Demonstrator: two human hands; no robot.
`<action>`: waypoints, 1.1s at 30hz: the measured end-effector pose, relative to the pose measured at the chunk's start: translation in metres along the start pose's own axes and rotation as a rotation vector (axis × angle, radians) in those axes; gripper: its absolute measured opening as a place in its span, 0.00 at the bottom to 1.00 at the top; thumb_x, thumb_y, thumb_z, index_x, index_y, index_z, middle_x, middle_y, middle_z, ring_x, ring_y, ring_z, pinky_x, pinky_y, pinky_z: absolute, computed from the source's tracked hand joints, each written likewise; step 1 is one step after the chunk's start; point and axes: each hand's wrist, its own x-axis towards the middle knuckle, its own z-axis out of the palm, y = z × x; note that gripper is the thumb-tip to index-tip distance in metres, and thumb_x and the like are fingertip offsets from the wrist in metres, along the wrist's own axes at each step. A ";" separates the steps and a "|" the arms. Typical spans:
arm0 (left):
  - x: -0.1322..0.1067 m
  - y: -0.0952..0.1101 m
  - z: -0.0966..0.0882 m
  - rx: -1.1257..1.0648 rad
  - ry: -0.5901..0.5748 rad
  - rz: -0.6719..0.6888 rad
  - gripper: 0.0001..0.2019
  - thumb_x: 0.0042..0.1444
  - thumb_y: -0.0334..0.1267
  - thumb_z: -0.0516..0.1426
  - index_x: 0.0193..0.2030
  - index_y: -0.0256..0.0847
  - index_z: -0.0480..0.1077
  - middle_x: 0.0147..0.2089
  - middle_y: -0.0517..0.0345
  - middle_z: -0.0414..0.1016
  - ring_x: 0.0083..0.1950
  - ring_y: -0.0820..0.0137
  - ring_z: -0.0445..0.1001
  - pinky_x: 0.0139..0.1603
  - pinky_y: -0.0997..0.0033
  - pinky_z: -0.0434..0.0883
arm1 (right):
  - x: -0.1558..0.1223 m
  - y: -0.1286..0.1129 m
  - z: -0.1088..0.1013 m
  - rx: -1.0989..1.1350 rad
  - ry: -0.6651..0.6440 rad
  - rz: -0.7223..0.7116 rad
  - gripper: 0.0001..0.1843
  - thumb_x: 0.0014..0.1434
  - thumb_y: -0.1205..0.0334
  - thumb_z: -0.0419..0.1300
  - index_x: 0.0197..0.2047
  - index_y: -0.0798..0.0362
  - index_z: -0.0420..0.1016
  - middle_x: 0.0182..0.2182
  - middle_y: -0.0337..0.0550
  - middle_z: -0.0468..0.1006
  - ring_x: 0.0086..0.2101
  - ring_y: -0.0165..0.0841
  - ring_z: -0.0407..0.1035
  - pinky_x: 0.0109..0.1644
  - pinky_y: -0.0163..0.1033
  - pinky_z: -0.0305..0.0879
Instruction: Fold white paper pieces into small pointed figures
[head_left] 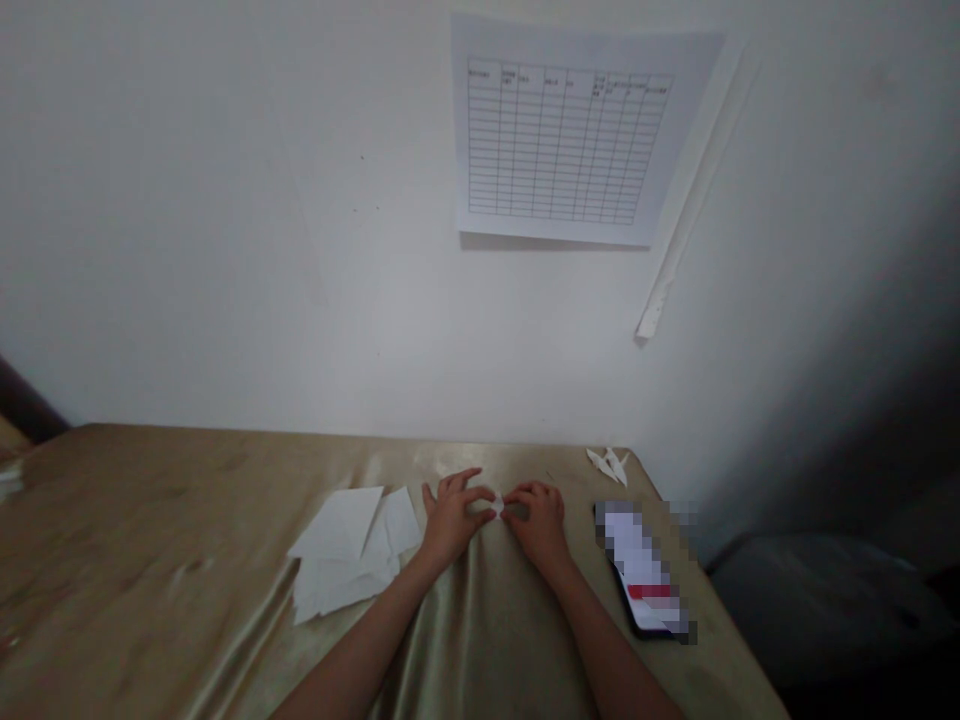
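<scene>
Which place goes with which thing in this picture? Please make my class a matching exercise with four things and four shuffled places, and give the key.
Things
1. loose white sheets
2. small white piece
3. printed grid sheet
4. phone

Places
A. up on the wall
B. to the right of the right hand
C. to the left of the left hand
D. pinched between the two hands

Right pairs: 1-C, 2-D, 3-A, 4-B
</scene>
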 end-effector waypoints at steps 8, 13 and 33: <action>0.000 0.001 -0.001 0.003 -0.013 -0.018 0.09 0.54 0.38 0.66 0.40 0.59 0.80 0.66 0.64 0.69 0.69 0.54 0.61 0.69 0.26 0.39 | 0.002 -0.005 -0.006 0.054 -0.041 -0.128 0.07 0.55 0.66 0.65 0.36 0.44 0.82 0.45 0.39 0.83 0.53 0.40 0.67 0.64 0.50 0.51; 0.000 0.002 -0.002 0.003 -0.026 -0.030 0.09 0.54 0.39 0.66 0.40 0.60 0.80 0.66 0.64 0.69 0.69 0.54 0.61 0.70 0.27 0.38 | 0.003 -0.005 -0.010 0.046 -0.085 -0.177 0.08 0.58 0.65 0.62 0.37 0.43 0.82 0.42 0.38 0.84 0.55 0.41 0.68 0.70 0.61 0.35; -0.001 0.002 -0.002 -0.009 -0.026 0.001 0.03 0.55 0.40 0.66 0.35 0.56 0.81 0.65 0.64 0.71 0.68 0.54 0.61 0.70 0.28 0.39 | 0.003 -0.005 -0.012 0.001 -0.098 -0.217 0.11 0.59 0.66 0.60 0.38 0.41 0.81 0.41 0.40 0.85 0.58 0.41 0.69 0.68 0.72 0.24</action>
